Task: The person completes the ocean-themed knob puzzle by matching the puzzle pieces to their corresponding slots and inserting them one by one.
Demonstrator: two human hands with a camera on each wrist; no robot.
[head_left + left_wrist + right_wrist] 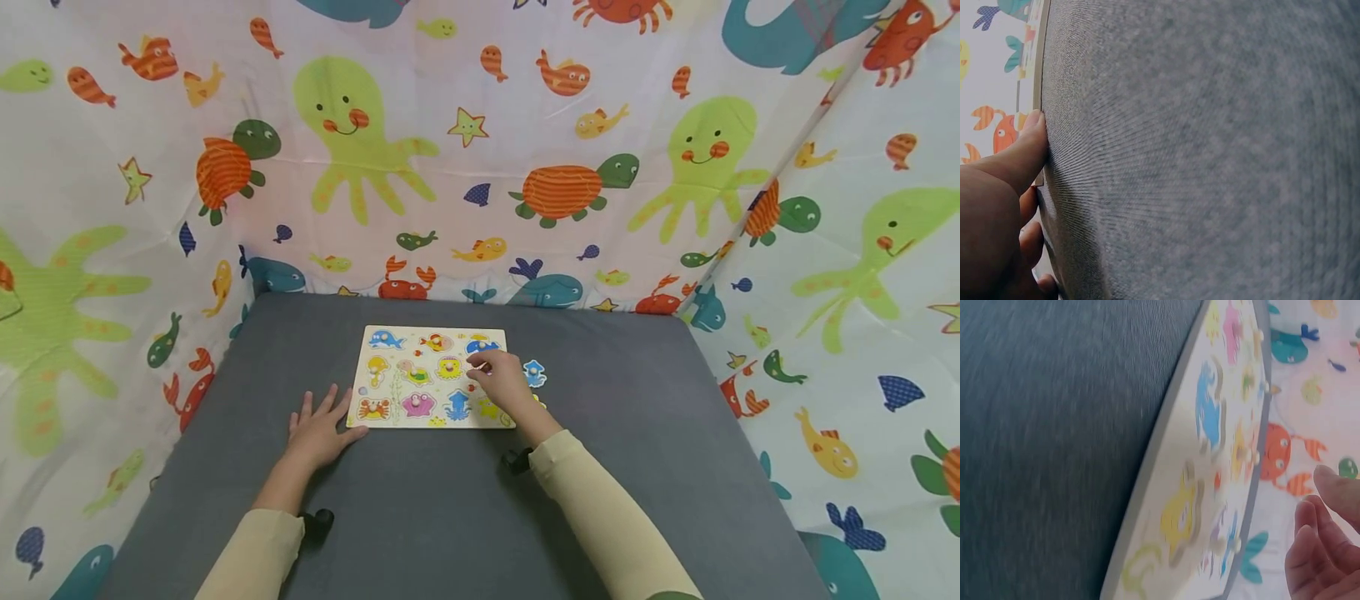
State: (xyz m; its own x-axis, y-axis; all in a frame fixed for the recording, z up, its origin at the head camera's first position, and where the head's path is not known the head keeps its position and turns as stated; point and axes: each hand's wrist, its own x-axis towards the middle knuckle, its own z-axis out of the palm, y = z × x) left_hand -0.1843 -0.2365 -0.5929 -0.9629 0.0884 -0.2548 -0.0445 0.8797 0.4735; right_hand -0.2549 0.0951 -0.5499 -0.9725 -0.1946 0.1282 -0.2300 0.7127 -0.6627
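A wooden peg puzzle board with sea animal pieces lies on the grey table. My left hand rests at its lower left corner with fingers spread; the thumb touches the board's edge in the left wrist view. Over the board's right side hovers my right hand, fingers loosely bent and nothing between the thumb and fingertips in the right wrist view. Two recesses, a blue squid shape and a yellow star shape, hold no piece. Several pieces with knobs, such as the pink one, sit in the board.
Right of the board lies a loose blue squid piece. A yellow piece beside it is mostly hidden by my right wrist. A curtain printed with sea animals stands around the table's back and sides.
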